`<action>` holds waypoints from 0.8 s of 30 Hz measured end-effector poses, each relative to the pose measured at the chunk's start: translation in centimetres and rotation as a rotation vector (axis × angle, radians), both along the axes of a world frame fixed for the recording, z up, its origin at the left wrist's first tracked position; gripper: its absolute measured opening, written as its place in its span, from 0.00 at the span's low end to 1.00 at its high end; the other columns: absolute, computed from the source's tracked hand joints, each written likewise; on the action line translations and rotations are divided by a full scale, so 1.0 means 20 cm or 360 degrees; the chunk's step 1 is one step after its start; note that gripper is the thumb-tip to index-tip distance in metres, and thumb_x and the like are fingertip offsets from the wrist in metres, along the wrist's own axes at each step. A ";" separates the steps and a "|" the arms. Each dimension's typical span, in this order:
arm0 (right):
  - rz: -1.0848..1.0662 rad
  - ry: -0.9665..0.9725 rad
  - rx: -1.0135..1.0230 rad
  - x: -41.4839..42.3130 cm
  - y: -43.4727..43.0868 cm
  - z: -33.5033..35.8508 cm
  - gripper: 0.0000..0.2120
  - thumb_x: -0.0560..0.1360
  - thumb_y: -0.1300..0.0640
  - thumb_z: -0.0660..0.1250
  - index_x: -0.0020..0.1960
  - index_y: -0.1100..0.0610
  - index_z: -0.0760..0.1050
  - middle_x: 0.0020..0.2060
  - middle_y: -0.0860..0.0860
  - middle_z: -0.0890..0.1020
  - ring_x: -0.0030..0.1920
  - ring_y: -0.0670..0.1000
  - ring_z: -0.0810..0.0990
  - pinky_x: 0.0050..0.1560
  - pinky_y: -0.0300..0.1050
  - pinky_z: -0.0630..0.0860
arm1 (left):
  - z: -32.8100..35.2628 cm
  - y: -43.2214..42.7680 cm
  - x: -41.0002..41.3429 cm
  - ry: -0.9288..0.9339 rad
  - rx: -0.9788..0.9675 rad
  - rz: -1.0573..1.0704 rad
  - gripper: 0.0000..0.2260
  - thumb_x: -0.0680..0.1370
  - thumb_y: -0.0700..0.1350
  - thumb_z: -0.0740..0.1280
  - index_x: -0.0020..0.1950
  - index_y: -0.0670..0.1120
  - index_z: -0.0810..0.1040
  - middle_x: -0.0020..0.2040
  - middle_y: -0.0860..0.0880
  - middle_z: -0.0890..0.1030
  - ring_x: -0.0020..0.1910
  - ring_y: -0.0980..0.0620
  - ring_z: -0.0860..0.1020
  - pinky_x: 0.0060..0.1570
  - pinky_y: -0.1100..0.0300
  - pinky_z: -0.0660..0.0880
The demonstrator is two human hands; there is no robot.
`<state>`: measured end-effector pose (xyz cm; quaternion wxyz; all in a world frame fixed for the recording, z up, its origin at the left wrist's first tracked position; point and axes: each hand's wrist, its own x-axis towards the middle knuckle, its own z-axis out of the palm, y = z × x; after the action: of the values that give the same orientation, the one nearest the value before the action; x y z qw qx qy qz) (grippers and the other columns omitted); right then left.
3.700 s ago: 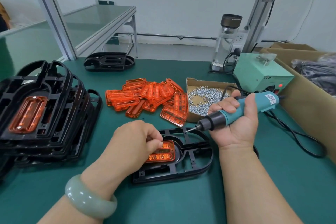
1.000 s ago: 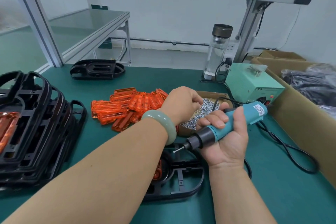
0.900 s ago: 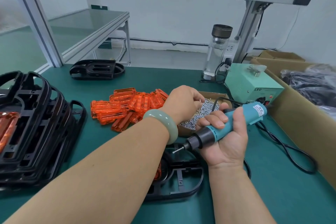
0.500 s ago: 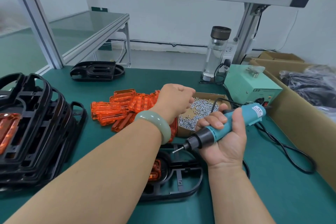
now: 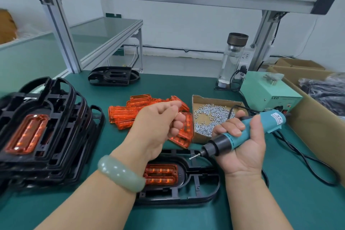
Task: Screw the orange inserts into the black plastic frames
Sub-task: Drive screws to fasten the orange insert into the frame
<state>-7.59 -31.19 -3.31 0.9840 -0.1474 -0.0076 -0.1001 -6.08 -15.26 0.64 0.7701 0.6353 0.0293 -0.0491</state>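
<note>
Right hand [image 5: 240,147] grip clasping screwdriver [image 5: 223,143]; left hand [image 5: 158,123] grip curled, contents untellable. Insert [image 5: 160,173] sitting unheld in frame [image 5: 196,188], risking shifting.

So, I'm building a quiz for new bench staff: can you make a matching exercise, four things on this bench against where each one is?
Things
1. electric screwdriver
2. screws
3. glass bottle
4. stack of black frames

Places
a. at the back of the bench, next to the green power box
b. in the grip of the right hand
c. on the left side of the bench
d. in the open cardboard tray

Pairs: 1-b, 2-d, 3-a, 4-c
</note>
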 end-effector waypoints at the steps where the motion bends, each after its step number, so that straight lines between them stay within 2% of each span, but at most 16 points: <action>1: -0.0003 0.0001 0.0000 0.00 0.00 0.00 0.11 0.73 0.44 0.63 0.44 0.52 0.71 0.26 0.43 0.69 0.23 0.40 0.69 0.30 0.35 0.72 | -0.01 0.04 -0.03 0.0004 -0.0076 0.0018 0.07 0.80 0.39 0.61 0.48 0.47 0.78 0.31 0.51 0.82 0.28 0.59 0.77 0.27 0.68 0.73; 7: -0.0094 0.0028 0.0013 -0.02 0.03 0.02 0.10 0.72 0.44 0.63 0.44 0.51 0.71 0.27 0.42 0.70 0.24 0.40 0.70 0.31 0.35 0.72 | -0.09 0.20 -0.17 -0.0005 -0.0263 0.0159 0.08 0.79 0.35 0.60 0.54 0.46 0.74 0.41 0.45 0.85 0.37 0.52 0.83 0.30 0.66 0.76; 10: -0.0167 0.0073 -0.0046 -0.02 0.06 0.02 0.09 0.72 0.45 0.63 0.43 0.50 0.70 0.27 0.43 0.69 0.24 0.41 0.69 0.32 0.35 0.72 | -0.14 0.22 -0.21 -0.0083 -0.0222 0.0229 0.05 0.77 0.37 0.65 0.50 0.46 0.76 0.43 0.44 0.85 0.40 0.50 0.84 0.31 0.66 0.77; 12: -0.0202 0.0096 -0.0066 -0.03 0.07 0.02 0.09 0.72 0.45 0.63 0.43 0.50 0.70 0.27 0.42 0.69 0.24 0.41 0.69 0.32 0.35 0.72 | -0.15 0.21 -0.23 -0.0163 -0.0246 0.0229 0.05 0.67 0.43 0.73 0.41 0.46 0.81 0.42 0.42 0.85 0.39 0.49 0.84 0.31 0.65 0.77; 14: -0.0221 0.0111 -0.0076 -0.03 0.08 0.02 0.09 0.72 0.45 0.63 0.42 0.50 0.70 0.27 0.42 0.69 0.24 0.41 0.69 0.32 0.35 0.71 | -0.17 0.21 -0.24 -0.0194 -0.0276 0.0214 0.10 0.59 0.45 0.74 0.38 0.48 0.84 0.39 0.42 0.84 0.36 0.49 0.83 0.31 0.65 0.77; 17: -0.0253 0.0140 -0.0088 -0.03 0.09 0.03 0.09 0.72 0.45 0.64 0.42 0.50 0.70 0.27 0.43 0.69 0.24 0.41 0.69 0.33 0.35 0.71 | -0.20 0.20 -0.25 -0.0178 -0.0225 0.0154 0.09 0.62 0.43 0.72 0.41 0.50 0.86 0.37 0.45 0.84 0.34 0.53 0.80 0.33 0.66 0.76; 19: -0.0287 0.0164 -0.0100 -0.03 0.10 0.03 0.09 0.71 0.45 0.65 0.42 0.50 0.70 0.28 0.43 0.69 0.25 0.42 0.68 0.33 0.35 0.71 | -0.23 0.20 -0.25 -0.0234 -0.0030 0.0104 0.09 0.67 0.42 0.72 0.43 0.54 0.86 0.35 0.49 0.83 0.36 0.55 0.78 0.37 0.65 0.75; 21: -0.0326 0.0184 -0.0107 -0.03 0.11 0.03 0.09 0.70 0.46 0.66 0.42 0.50 0.70 0.28 0.43 0.69 0.25 0.42 0.68 0.34 0.36 0.71 | -0.24 0.19 -0.26 -0.0313 0.0141 0.0077 0.13 0.73 0.38 0.70 0.44 0.57 0.85 0.34 0.51 0.82 0.35 0.57 0.77 0.38 0.66 0.75; 24: -0.0367 0.0195 -0.0119 -0.03 0.13 0.04 0.09 0.69 0.46 0.66 0.42 0.50 0.70 0.28 0.43 0.69 0.25 0.42 0.68 0.35 0.38 0.70 | -0.24 0.18 -0.27 -0.0389 0.0201 0.0117 0.09 0.72 0.42 0.69 0.44 0.56 0.84 0.30 0.51 0.76 0.32 0.53 0.71 0.35 0.63 0.72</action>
<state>-8.28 -28.63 -2.54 0.9584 -0.1898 0.0657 -0.2029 -11.39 -11.62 -4.08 0.7278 0.6822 -0.0384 0.0588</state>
